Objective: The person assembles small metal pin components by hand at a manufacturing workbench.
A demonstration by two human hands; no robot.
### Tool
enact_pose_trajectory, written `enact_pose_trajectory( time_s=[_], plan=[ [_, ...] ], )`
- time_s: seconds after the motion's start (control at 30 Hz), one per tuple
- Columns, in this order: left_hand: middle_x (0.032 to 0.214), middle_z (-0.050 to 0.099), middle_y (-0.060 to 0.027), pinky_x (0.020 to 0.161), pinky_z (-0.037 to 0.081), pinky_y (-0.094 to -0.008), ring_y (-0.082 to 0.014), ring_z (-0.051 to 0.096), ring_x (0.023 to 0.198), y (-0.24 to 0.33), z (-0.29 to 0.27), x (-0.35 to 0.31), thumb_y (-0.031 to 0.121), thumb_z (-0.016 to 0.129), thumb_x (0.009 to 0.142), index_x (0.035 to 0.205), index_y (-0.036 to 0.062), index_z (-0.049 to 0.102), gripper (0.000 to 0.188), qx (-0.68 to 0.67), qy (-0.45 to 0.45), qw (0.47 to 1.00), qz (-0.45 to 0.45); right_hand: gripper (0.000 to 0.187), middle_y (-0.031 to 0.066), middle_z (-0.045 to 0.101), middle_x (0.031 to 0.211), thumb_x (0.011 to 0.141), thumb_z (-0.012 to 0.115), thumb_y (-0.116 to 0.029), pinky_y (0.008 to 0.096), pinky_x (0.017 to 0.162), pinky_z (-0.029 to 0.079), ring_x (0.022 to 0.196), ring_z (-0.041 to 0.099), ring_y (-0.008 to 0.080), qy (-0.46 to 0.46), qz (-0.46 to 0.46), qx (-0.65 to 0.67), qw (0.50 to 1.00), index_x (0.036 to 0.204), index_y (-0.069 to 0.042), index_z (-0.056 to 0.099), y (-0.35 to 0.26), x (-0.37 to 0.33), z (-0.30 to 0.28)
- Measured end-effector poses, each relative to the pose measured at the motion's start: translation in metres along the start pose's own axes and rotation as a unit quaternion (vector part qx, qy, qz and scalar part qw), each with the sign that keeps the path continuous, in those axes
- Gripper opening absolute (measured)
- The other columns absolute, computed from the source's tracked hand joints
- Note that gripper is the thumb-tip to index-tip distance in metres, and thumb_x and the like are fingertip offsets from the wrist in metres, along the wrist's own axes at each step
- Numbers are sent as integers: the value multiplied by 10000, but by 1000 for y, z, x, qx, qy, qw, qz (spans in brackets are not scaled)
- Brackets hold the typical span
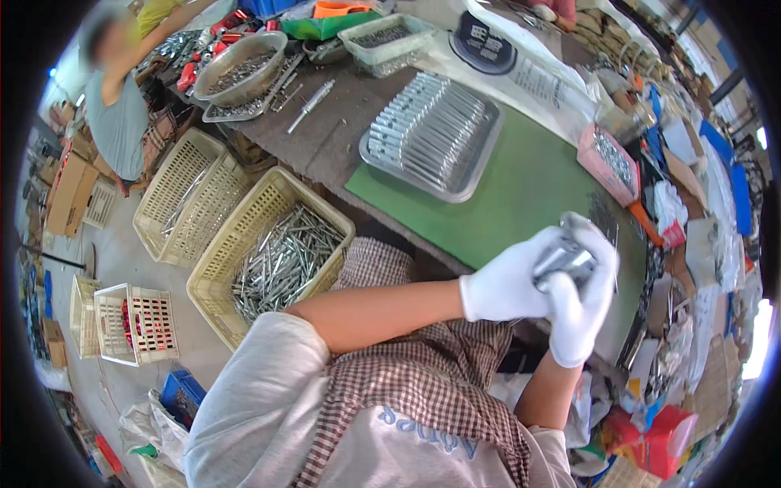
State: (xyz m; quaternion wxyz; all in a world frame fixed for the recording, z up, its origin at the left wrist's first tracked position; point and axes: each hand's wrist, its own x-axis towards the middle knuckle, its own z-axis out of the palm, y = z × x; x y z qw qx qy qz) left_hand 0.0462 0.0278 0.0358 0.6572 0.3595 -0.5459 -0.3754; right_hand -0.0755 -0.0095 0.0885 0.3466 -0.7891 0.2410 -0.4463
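Both my hands wear white gloves and are together over the right part of the green mat (521, 215). My left hand (512, 278) is closed around some short, shiny metal pieces (567, 264). Curled over the same pieces from the other side is my right hand (592, 305), its fingers bent round them. How many pieces there are, and their exact kind, is hidden by the gloves. Beyond my hands, a grey metal tray (465, 193) holds rows of slim silver rods (431, 130) with thicker sleeve-like ends, laid side by side.
At the right of the mat stands a pink bin (586, 149) of small metal parts. Far back are a bowl (281, 50) and a clear tub (346, 37) of parts. A yellow basket (203, 285) of metal rods sits left, below the bench. Another person (118, 114) is at the far left.
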Motion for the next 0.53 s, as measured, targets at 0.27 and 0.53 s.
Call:
enact_pose_trajectory(
  time_s=[0.27,0.53],
  plan=[
    [950,618,-105,723,529,-386,-301,639,837,-60,5,12,176,694,798,1130,92,590,358,176,74,982,6,217,174,620,1213,779,569,4,399,986,468,1100,599,298,24,-44,1,999,995,18,589,63,17,8],
    [1089,633,-142,818,533,-406,-302,669,1029,-44,-10,17,256,735,826,1288,127,432,567,245,-45,960,-131,248,153,606,1193,788,609,-23,412,967,471,1045,594,274,171,111,-9,979,1033,-40,572,69,19,31]
  ],
)
